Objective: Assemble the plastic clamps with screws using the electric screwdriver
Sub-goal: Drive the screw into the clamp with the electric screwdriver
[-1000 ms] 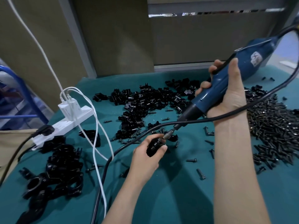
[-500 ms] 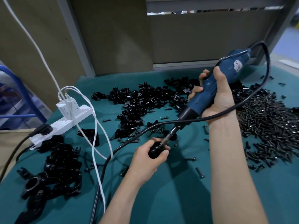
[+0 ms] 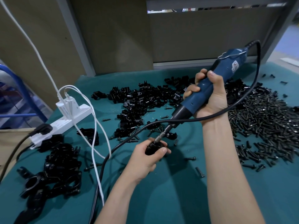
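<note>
Screwdriver (image 3: pixel 226 67) tilted steeper, bit in clamp (image 3: pixel 151 149) between left fingers (image 3: pixel 162 150).

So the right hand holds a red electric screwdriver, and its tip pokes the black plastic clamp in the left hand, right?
Not quite: the electric screwdriver is blue, not red. The head view shows the right hand gripping it, its tip on the black plastic clamp in the left hand.

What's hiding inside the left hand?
A black plastic clamp, gripped by the left hand, with the electric screwdriver pressing into it. The screw itself is covered.
</note>
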The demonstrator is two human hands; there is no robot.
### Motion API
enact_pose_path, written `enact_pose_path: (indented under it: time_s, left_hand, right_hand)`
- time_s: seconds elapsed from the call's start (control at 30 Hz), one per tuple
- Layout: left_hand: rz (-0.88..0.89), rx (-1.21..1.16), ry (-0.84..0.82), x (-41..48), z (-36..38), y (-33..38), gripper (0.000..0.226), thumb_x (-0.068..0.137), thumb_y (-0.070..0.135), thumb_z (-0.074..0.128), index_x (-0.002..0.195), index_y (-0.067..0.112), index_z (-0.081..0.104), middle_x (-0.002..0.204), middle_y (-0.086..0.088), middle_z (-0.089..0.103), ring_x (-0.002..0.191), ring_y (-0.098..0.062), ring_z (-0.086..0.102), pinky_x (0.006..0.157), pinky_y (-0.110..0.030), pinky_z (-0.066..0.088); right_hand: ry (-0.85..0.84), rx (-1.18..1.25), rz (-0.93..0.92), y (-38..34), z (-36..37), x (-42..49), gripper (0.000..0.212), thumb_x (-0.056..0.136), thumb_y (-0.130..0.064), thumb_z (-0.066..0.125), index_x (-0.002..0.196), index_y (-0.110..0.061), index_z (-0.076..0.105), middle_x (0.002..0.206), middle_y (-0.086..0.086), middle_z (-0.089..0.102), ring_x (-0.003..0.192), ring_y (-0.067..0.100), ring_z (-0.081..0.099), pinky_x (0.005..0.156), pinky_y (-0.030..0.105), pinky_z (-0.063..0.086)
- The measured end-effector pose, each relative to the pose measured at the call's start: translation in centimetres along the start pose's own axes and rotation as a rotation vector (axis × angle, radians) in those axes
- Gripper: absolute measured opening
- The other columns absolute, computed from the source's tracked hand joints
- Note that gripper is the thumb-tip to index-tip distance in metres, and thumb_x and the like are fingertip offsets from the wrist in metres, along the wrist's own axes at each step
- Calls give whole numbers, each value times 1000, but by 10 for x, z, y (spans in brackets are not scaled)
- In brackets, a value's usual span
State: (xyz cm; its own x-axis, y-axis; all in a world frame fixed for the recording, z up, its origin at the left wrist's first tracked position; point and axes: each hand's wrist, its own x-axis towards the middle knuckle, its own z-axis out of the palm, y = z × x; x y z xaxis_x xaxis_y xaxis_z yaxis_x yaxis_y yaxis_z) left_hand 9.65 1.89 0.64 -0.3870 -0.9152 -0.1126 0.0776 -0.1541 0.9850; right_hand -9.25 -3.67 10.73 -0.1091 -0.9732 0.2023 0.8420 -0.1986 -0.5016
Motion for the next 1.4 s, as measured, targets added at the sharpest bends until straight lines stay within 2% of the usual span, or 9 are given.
enact_pose_path:
  time_s: [0.13, 0.33, 0.57, 0.63, 0.77, 0.87, 1.1, 1.27, 1.4]
  left_hand:
    - [5, 39, -32, 0, -1, 0, 7, 90, 11, 65, 95, 9, 62, 82, -6, 73, 45, -9, 32, 38, -15, 25]
    - [-16, 86, -95, -3, -2, -1, 36, 67, 47, 73, 92, 24, 61, 74, -9, 69, 45, -8, 44, 40, -15, 32]
    - [-31, 156, -52, -9, -9, 5, 70, 53, 35, 88, 110, 32, 47, 125, 10, 50, 76, -8, 70, 67, -19, 53]
    - [-4, 137, -55, -10, -10, 4, 66, 58, 21, 87, 111, 27, 49, 125, 7, 49, 89, 6, 66, 69, -14, 54]
    - [-4, -39, -5, -7, -12, 5, 44, 69, 14, 77, 105, 9, 54, 109, -12, 63, 88, -27, 73, 65, -33, 60]
    - [42, -59, 27, -6, -12, 8, 32, 82, 28, 56, 102, 4, 60, 94, -17, 73, 69, -23, 68, 51, -29, 54]
    - [60, -139, -44, -8, -8, 8, 39, 88, 47, 51, 110, 16, 56, 80, -18, 70, 44, -14, 45, 40, -20, 36]
    - [65, -90, -82, -8, -7, 8, 15, 84, 38, 60, 88, 24, 65, 81, -12, 72, 54, -12, 49, 48, -22, 42]
    - [56, -142, 11, -5, -7, 6, 16, 81, 28, 56, 83, 18, 68, 77, 0, 62, 51, -9, 43, 43, -19, 34]
  right_hand:
    - [-153, 60, 33, 0, 1, -1, 52, 46, -21, 93, 84, -19, 59, 73, -8, 60, 47, 8, 51, 52, 24, 48]
    - [-179, 81, 34, 0, -7, -1, 56, 44, -22, 94, 87, -19, 58, 77, -9, 63, 47, 7, 51, 51, 23, 49]
    - [-28, 49, 6, -6, -22, 2, 63, 38, -33, 97, 85, -21, 58, 79, -10, 64, 47, 7, 51, 53, 22, 49]
    - [14, 38, -5, -8, -25, 3, 63, 38, -38, 96, 85, -20, 57, 80, -9, 64, 49, 7, 51, 56, 23, 47]
    - [47, 77, 19, -13, -30, 0, 40, 72, -44, 71, 95, -14, 58, 86, -5, 61, 56, 11, 54, 65, 27, 51]
    - [84, -47, 14, -19, -29, -5, 33, 83, -40, 60, 100, -11, 61, 86, -1, 61, 66, 12, 62, 72, 37, 57]
    - [116, -236, -94, -17, -19, -7, 20, 91, -33, 56, 84, -16, 64, 88, -1, 70, 63, 12, 65, 54, 24, 53]
    - [51, -51, -123, -20, -26, -5, 5, 92, -22, 51, 94, -17, 53, 87, -5, 64, 51, 8, 53, 53, 22, 49]
    - [21, 45, -76, -25, -34, -6, 51, 57, -42, 87, 86, -15, 55, 79, -4, 57, 48, 10, 52, 52, 22, 48]
